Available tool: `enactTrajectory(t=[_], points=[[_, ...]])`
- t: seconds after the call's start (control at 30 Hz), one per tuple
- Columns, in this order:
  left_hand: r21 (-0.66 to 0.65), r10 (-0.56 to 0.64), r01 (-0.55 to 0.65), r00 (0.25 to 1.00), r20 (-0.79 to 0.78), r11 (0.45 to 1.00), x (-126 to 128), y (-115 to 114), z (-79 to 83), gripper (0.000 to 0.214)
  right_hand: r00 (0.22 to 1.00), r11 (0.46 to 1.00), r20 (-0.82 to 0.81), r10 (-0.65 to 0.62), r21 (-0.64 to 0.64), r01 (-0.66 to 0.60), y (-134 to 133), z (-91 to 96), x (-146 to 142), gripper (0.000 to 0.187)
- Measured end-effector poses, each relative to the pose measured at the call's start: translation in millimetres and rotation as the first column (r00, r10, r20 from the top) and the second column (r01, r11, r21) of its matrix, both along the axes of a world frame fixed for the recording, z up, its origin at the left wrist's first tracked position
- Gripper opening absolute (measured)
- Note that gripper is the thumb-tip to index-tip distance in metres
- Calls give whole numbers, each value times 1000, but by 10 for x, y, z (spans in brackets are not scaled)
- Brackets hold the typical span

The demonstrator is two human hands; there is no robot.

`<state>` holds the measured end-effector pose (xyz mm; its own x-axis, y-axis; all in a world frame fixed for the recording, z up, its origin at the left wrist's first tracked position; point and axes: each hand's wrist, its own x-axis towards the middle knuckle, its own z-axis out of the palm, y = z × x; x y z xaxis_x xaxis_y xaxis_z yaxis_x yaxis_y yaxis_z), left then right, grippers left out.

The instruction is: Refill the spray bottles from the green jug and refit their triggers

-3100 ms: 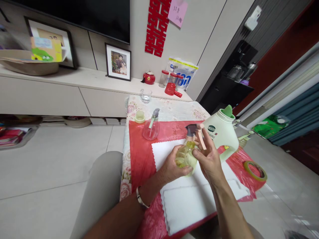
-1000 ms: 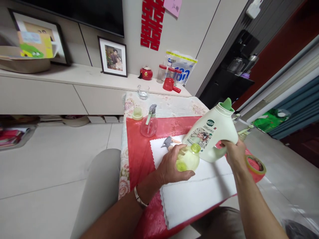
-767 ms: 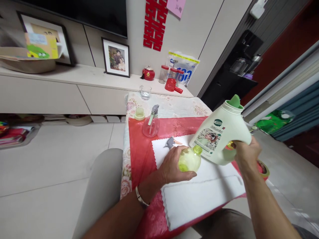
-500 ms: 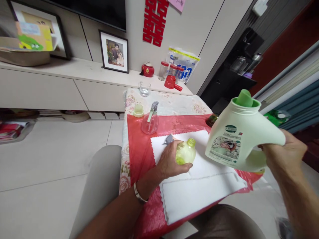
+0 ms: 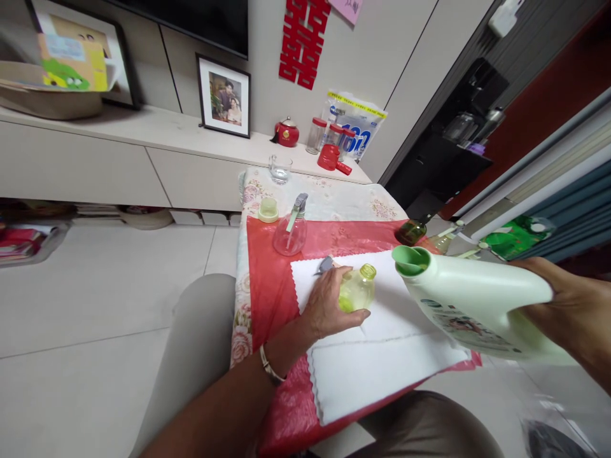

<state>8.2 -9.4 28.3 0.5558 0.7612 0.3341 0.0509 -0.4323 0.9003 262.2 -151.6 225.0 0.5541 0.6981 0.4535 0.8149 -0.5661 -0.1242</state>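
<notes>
My left hand [image 5: 329, 305] is wrapped round a small yellow-green spray bottle [image 5: 359, 289] with its top off, its open neck tilted slightly right. By its handle, my right hand [image 5: 568, 299] grips a large pale green detergent jug [image 5: 482, 299], tipped so that its green spout points left, apart from the small bottle's neck. No stream shows between them. A grey spray head [image 5: 325, 266] lies behind my left fingers. Farther back stand a clear pink spray bottle [image 5: 290, 234] and a pale green cap [image 5: 268, 210]. A white cloth [image 5: 372, 375] lies under the small bottle.
A red plastic sheet [image 5: 272, 286] and a floral cover [image 5: 334, 191] lie over the table. A glass cup [image 5: 280, 170] stands at the back, and a dark green bottle [image 5: 410, 233] lies at the right. Jars, a red pot [image 5: 286, 132] and picture frames line the cabinet.
My right hand has tipped the detergent jug from nearly upright to almost lying flat, spout leftward. The left hand and small bottle have hardly moved. The view has shifted slightly.
</notes>
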Motion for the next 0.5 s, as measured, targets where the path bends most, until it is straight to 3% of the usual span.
enactTrajectory(t=[0.27,0.5], points=[[54,16,-15,1000,-5,998,33,-7,-51,80,987,951,120,103,-304,-62,-123,69,42,41],[68,25,-24,1000,-12,997,48,-11,-62,80,966,925,246,84,-380,16,-9,120,-94,45]])
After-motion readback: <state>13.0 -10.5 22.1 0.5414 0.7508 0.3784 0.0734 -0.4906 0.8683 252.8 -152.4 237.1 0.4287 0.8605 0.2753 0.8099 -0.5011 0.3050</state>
